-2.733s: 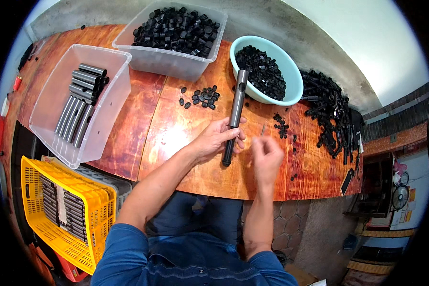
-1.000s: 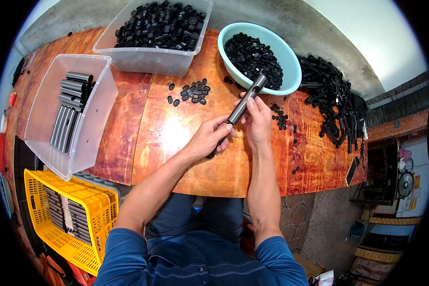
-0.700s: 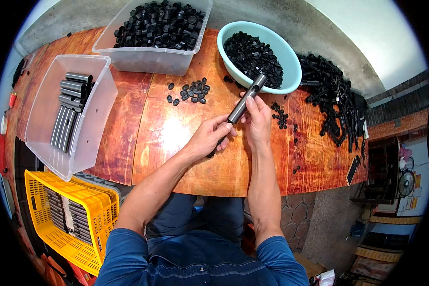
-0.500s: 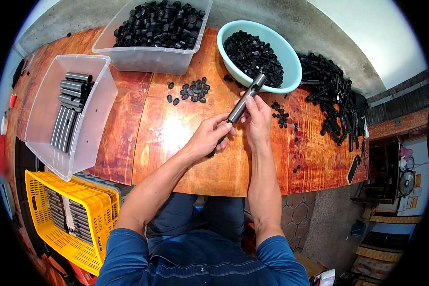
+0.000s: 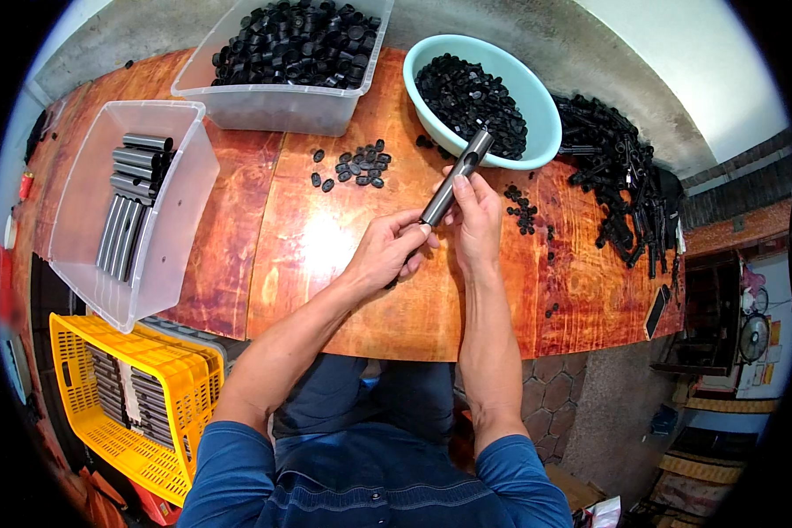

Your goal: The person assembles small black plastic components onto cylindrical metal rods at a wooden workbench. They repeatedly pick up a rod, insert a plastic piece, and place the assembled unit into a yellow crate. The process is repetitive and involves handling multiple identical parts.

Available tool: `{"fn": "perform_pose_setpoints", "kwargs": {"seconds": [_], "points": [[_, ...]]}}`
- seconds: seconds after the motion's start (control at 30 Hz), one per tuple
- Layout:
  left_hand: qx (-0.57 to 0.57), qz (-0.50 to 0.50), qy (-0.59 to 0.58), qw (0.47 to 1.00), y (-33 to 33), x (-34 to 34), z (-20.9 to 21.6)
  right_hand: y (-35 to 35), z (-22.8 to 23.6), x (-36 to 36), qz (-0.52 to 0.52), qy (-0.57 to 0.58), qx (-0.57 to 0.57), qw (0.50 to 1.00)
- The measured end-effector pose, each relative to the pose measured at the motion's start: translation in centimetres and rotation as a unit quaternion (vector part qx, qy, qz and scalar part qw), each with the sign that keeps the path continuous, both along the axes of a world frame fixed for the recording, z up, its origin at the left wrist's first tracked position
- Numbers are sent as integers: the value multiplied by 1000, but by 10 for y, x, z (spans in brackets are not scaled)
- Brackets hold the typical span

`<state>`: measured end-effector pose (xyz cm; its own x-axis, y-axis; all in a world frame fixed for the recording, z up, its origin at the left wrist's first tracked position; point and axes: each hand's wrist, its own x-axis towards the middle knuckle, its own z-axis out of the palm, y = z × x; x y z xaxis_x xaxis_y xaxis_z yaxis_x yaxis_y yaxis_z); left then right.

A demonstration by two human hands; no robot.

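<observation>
A dark grey metal tube (image 5: 456, 179) with an oval slot near its far end slants up and away over the table. My right hand (image 5: 477, 224) is closed round its middle, thumb along the side. At the near end, the fingers of my left hand (image 5: 387, 251) are closed around the tube's end, where a dark part shows beneath them. Whether that part is joined to the tube is hidden. Beyond my hands, small black oval pieces (image 5: 361, 163) lie loose on the table. The tube's far end overlaps the rim of a light blue basin (image 5: 547, 132) of small black parts.
One clear plastic bin (image 5: 282, 110) holds black caps; another (image 5: 189, 211) at the left holds metal tubes (image 5: 119, 236). Black parts are heaped (image 5: 620, 176) at the right, near small black pieces (image 5: 524, 216). A yellow crate (image 5: 132, 330) of dark tubes stands below the wooden table (image 5: 361, 317).
The view has shifted slightly, so the bins and basin sit a little differently in it. Both hands keep their hold on the tube, almost unmoved.
</observation>
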<state>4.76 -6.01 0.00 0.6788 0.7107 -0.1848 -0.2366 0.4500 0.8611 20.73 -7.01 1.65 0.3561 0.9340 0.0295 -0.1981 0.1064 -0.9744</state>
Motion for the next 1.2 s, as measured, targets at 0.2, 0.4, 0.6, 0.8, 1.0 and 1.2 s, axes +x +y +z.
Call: {"fn": "perform_pose_setpoints", "kwargs": {"seconds": [0.2, 0.4, 0.6, 0.8, 1.0, 1.2], "points": [[-23, -10, -35, 999, 2, -6, -8, 1, 4, -7, 7, -22, -22, 999], [4, -28, -63, 998, 1, 4, -9, -9, -3, 3, 11, -13, 93, 996], [111, 90, -75, 987, 20, 0, -33, -13, 13, -19, 75, -7, 98, 992], [-6, 142, -150, 978, 34, -10, -30, -7, -15, -51, 180, -54, 17, 982], [-237, 249, -274, 898, 43, -29, -1, -21, -19, -41, 141, -45, -68, 987], [-240, 304, -350, 853, 61, -45, -25, -74, -4, -76, -141, -222, 91, 961]]}}
